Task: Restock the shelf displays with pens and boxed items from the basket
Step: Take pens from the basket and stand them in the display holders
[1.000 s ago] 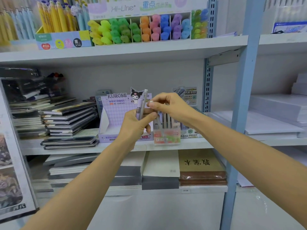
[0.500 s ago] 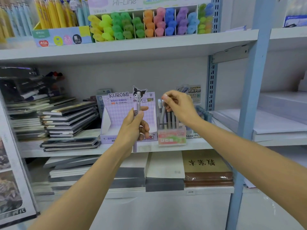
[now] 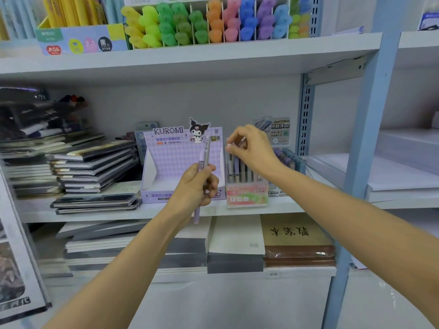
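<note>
Gripped by left hand (image 3: 192, 188), lilac pen (image 3: 202, 162) near upright, top tilted right; right hand (image 3: 254, 150) pinches boxed pen (image 3: 228, 146)

Single head-worn wide-angle view, facing forward, slightly downward, near the shelf (image 3: 190, 59)

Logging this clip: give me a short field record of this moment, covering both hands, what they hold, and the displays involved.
Left hand: grips pens upright, in front of the Kuromi box
Right hand: pinches the top of a standing pen in the Fruit Soda box
Shelf: middle level, with both boxes side by side on it
Basket: not in view
</note>
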{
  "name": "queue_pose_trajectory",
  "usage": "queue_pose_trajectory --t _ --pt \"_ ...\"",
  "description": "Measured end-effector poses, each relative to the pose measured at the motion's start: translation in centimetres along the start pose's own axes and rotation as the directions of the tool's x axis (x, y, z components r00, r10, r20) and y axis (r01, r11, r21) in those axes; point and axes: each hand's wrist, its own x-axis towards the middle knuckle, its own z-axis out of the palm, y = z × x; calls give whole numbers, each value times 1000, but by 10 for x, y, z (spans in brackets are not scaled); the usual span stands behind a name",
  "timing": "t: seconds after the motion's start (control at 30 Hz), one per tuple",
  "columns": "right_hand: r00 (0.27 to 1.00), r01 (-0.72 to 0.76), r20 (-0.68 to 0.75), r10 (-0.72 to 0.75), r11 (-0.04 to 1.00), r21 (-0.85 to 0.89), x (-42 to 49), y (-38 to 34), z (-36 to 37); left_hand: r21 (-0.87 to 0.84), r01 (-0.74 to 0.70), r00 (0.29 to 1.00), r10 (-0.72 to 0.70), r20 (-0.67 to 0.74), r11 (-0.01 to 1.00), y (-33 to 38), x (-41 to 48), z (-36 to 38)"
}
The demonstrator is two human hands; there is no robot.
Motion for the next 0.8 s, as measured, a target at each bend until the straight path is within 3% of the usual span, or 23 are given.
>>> queue_pose_trajectory --t 0.13,0.2,0.3,0.37,0.47,0.57,0.7,0.8 --pt "999 -35 2 35 999 -41 -1 -3 -4 20 -33 998 32 59 999 0 -1 0" --pt "999 -15 30 13 997 70 -3 -12 -12 55 -45 995 40 93 997 1 -3 2" --pt "973 -63 230 -15 943 328 -6 -23 -23 102 -68 987 52 149 992 5 -5 8" --pt "957 -94 290 -18 926 365 -8 -24 -28 137 -84 985 61 163 987 8 -7 10" --pt "972 -162 225 68 887 433 -8 -18 -40 127 -36 998 28 58 991 12 -8 6" --pt "977 -195 179 116 827 528 -11 -9 -54 -15 20 993 -21 -116 1000 14 -7 -1" --pt "933 -269 344 108 843 466 -26 -1 -62 -183 -44 968 -4 -252 982 21 -10 -5" --pt "875 -287 476 83 882 373 -38 1 -59 -292 -97 963 16 -269 952 26 -11 -1"
